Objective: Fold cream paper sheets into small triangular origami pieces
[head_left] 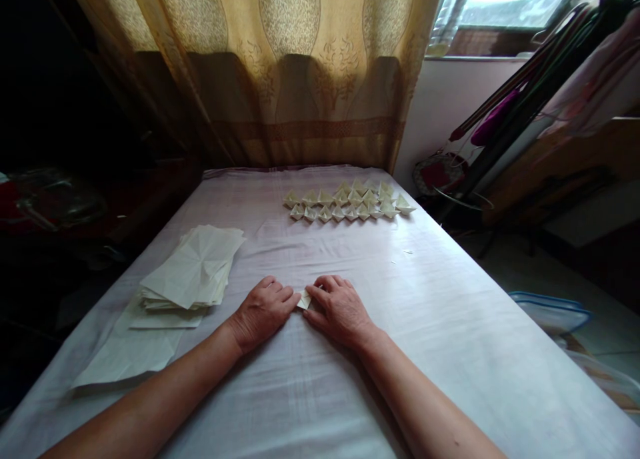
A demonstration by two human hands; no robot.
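Observation:
My left hand (264, 310) and my right hand (338, 307) rest close together on the white cloth of the table (430, 326). Between their fingertips lies a small folded piece of cream paper (305, 300), mostly covered by both hands. Both sets of fingers are curled and pressed onto it. To the left lies a stack of creased paper sheets (193, 269). At the far side of the table several small folded paper boats (350, 202) stand in rows.
A patterned yellow-brown curtain (280, 72) hangs behind the table. Dark clutter fills the left side. At the right stand leaning poles and rods (520, 79), a window, and a blue-rimmed object (550, 309) on the floor.

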